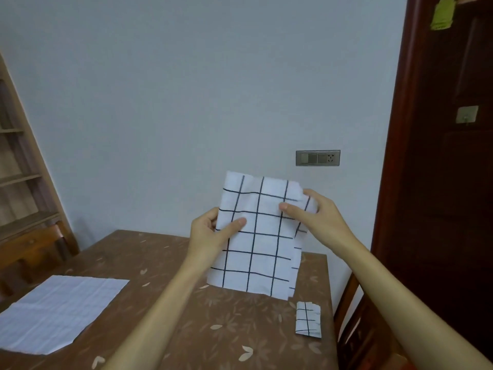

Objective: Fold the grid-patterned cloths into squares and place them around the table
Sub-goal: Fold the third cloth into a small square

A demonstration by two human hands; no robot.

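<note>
We've got a grid-patterned cloth (256, 236) held up in the air above the worktop (186, 303), white w/ dark lines, doubled over so a second layer shows along its right edge. Our left hand (210, 231) pinches its left edge, thumb on the front, fingers behind. Our right hand (312, 212) pinches the upper right corner, thumb across the front: both grips narrow, holding cloth. The lower edge hangs just over the worktop; can't tell if it touches. A small folded grid cloth (308, 319) lies near the worktop's right edge. A flat white cloth (56, 311) w/ finer lines lies spread at the left. Chair (34, 247) stands beyond the left side, wall switch plate (317, 157) behind, dark door (448, 156) at right.
</note>
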